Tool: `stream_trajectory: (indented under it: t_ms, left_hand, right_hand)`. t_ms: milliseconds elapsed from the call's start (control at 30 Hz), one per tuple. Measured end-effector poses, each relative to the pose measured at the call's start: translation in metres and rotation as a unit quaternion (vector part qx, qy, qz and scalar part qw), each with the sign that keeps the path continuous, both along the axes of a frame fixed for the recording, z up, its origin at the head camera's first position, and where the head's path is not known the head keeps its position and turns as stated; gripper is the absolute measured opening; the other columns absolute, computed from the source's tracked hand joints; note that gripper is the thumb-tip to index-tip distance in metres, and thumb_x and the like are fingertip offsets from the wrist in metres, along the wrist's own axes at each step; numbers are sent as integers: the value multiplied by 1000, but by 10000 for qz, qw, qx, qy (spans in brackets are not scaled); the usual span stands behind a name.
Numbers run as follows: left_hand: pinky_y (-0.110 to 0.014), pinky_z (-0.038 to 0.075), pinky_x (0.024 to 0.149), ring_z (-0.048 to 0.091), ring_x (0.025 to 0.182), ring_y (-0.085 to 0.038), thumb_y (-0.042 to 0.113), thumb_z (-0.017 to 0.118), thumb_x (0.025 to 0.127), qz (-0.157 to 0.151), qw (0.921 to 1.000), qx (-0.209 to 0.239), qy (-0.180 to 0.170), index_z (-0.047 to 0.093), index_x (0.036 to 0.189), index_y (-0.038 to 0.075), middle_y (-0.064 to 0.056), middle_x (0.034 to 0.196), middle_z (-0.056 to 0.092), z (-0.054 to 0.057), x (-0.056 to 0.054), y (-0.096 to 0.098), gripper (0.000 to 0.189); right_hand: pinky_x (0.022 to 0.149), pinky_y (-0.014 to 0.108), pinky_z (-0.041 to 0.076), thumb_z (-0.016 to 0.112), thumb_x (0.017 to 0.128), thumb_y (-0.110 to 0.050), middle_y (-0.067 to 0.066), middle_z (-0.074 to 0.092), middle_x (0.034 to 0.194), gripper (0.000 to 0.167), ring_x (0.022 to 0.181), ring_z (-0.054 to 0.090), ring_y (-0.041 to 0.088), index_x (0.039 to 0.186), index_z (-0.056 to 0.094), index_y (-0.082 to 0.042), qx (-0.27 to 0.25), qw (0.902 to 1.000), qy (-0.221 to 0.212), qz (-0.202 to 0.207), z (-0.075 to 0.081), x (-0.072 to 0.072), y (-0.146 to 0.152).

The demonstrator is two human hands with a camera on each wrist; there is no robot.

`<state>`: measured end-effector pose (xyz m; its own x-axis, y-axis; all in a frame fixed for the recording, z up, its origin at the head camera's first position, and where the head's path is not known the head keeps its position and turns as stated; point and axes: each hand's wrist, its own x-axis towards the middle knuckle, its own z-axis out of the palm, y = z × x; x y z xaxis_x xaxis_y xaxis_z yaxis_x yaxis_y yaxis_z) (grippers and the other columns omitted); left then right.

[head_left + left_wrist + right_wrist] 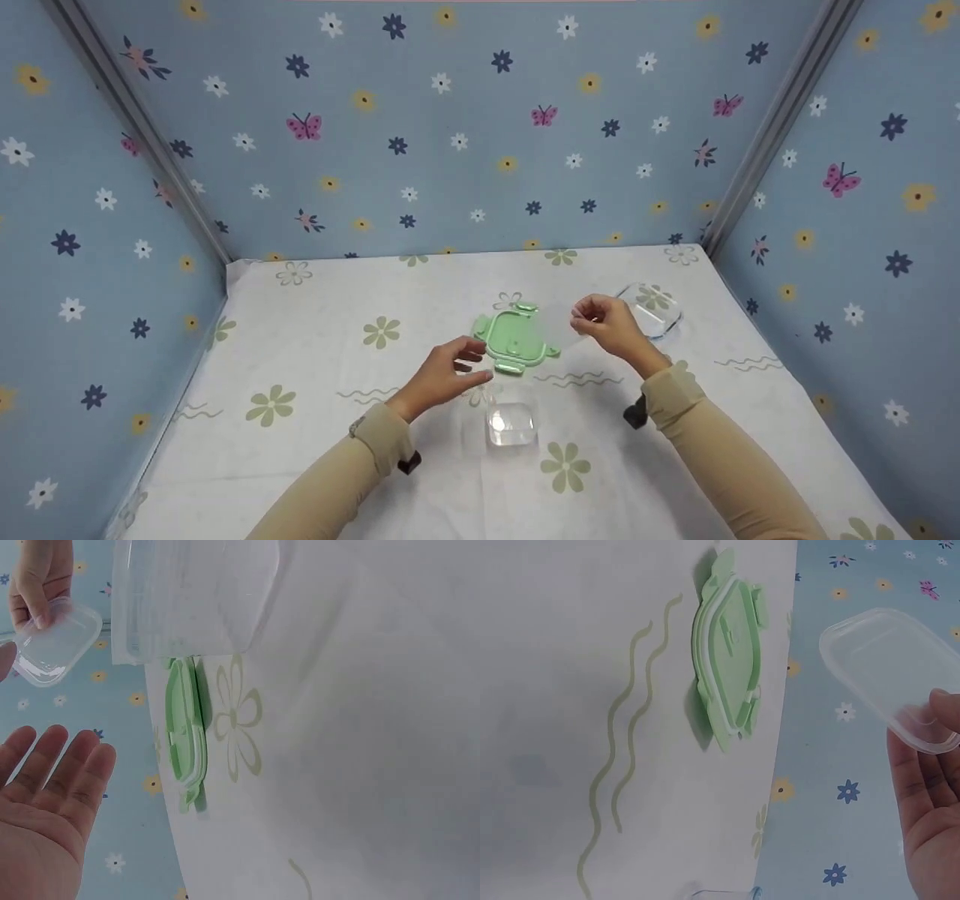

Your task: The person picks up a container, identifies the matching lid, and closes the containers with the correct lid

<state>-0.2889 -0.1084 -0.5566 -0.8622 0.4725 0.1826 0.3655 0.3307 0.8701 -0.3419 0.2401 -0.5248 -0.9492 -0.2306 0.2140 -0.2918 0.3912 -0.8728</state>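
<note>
Hands first: your right hand (pixel 611 324) is raised above the cloth, its fingers curled to pinch a small clear plastic lid (pixel 889 675) at one end; the right wrist view shows the thumb pressed on the lid's near edge, and the left wrist view shows the same lid (pixel 51 645) held by fingertips against the blue wall; in the head view the lid is too transparent to make out clearly. Your left hand (pixel 442 375) hovers low with fingers straight and spread, holding nothing; its palm (pixel 41 817) is open in the wrist view. Between your hands lies the green clip-lock lid (pixel 514 341), flat on the flowered tablecloth (pixel 300 420), just beside your left fingertips but not touching them as far as you can tell. Nearer to you stands a small clear square container (pixel 511 424), apart from both hands; a larger clear glass dish (pixel 654 309) sits behind your right hand, near the right wall.
</note>
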Motion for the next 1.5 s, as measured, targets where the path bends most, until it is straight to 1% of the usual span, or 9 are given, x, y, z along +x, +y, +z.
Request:
stream_trajectory:
  t_ms: [133,200,333,500,667,900,1133,1433,1500]
  left_hand:
    - [-53,60,108,70,126,-41,20,81,99,232,9997,76,44,64,138,2,-19,137,69,3,-3,1,47]
    - [-55,60,107,70,126,-43,19,81,99,335,9993,184,28,64,138,1,-20,137,69,4,-4,3,46]
    - [-51,62,105,70,126,-45,18,81,99,538,9979,367,-46,64,139,1,-21,137,68,4,-5,6,46]
    - [-47,63,104,70,124,-46,15,82,97,668,9957,627,-157,64,138,0,-21,135,68,1,-7,10,47]
    - [-49,62,104,70,124,-46,12,82,97,708,9946,723,-214,64,138,0,-21,134,69,0,-9,13,46]
    - [-43,63,102,73,122,-37,10,82,97,676,9951,709,-148,64,138,-2,-20,134,69,1,-10,17,47]
    - [-41,63,104,71,125,-35,12,82,97,673,9946,752,-238,63,140,-2,-20,140,67,3,-11,21,49]
    - [-39,62,104,68,128,-44,12,82,97,583,9943,866,-198,62,140,-3,-23,137,68,4,-12,25,50]
    - [-38,63,103,69,127,-42,11,82,97,573,9944,878,-164,63,140,-3,-23,135,68,5,-11,25,49]
  right_hand:
    - [71,17,59,75,95,6,12,69,88,8,79,67,12,95,68,5,-193,9997,100,79,-1,3,-4]
    - [71,17,59,75,95,7,12,69,88,8,78,67,12,95,68,5,-263,9996,106,89,-1,4,-5]
    - [71,18,59,76,94,6,12,70,88,8,79,67,13,96,68,5,-346,9993,92,136,-2,6,-8]
    - [72,19,60,76,94,7,14,71,89,8,78,68,11,96,68,7,-499,9985,35,214,-3,10,-12]
    - [73,19,61,76,94,7,18,72,90,8,78,69,11,96,68,9,-623,9977,15,251,-5,13,-17]
    - [72,20,61,76,94,6,10,72,88,8,77,68,12,96,69,6,-685,9973,-42,256,-9,17,-25]
    - [73,21,62,78,93,8,11,73,88,11,77,70,12,96,68,9,-992,9945,-104,318,-8,23,-33]
    - [72,21,61,79,93,6,7,75,89,13,78,71,11,96,68,8,-1101,9930,-193,370,-9,28,-43]
    - [72,22,62,80,93,5,7,75,88,14,78,71,11,96,67,9,-1098,9928,-224,423,-10,29,-46]
